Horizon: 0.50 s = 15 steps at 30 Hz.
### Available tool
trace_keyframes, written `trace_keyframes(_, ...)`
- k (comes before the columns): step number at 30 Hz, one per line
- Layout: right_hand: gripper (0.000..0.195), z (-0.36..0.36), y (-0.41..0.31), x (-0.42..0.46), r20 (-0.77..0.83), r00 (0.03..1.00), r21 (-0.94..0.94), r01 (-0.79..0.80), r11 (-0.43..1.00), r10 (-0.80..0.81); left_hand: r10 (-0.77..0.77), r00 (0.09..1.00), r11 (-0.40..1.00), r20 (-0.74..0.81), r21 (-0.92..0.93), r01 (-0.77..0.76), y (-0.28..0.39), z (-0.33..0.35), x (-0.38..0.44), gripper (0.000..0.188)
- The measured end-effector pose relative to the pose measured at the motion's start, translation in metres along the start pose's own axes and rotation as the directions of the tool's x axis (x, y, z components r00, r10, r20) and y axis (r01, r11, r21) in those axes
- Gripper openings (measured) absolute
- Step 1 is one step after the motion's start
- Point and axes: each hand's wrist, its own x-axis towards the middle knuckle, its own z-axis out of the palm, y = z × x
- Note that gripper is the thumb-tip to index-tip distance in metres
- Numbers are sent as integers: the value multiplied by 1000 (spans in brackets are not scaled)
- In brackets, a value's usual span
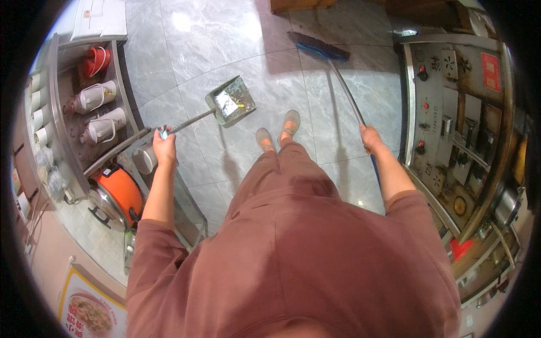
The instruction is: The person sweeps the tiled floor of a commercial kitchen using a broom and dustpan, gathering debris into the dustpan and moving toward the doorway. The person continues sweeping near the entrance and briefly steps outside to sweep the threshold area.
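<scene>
My left hand (165,148) is closed around the long handle (194,120) of a dustpan. A small pale-blue item (162,132) shows at the top of this fist; what it is cannot be told. The metal-looking dustpan (248,98) is on the floor ahead of my feet. In it lie a white scrap (226,102), a yellow bit (241,106) and dark dirt. My right hand (370,138) grips the grey upper shaft of a broom (347,92). Its blue head with dark bristles (319,45) rests on the floor, ahead and to the right, apart from the dustpan.
Grey marble-look tiles (203,46) cover the floor. At left, a metal shelf (122,80) holds thermos flasks (103,126) and a red bucket (96,61); an orange pot (120,192) stands nearer. A greasy stove (439,110) lines the right. Wooden furniture (300,5) stands ahead.
</scene>
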Motion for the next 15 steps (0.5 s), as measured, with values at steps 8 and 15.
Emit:
trace_keyframes(8,42,-13,93,-92,27,998,98,-53,994,51,26,1000,999,16,39,-27,-12,-3,-3,24)
trace_keyframes(15,42,-8,82,-107,169,974,469,-215,857,151,1,1000,1000,16,18,-1,-2,-2,2,24)
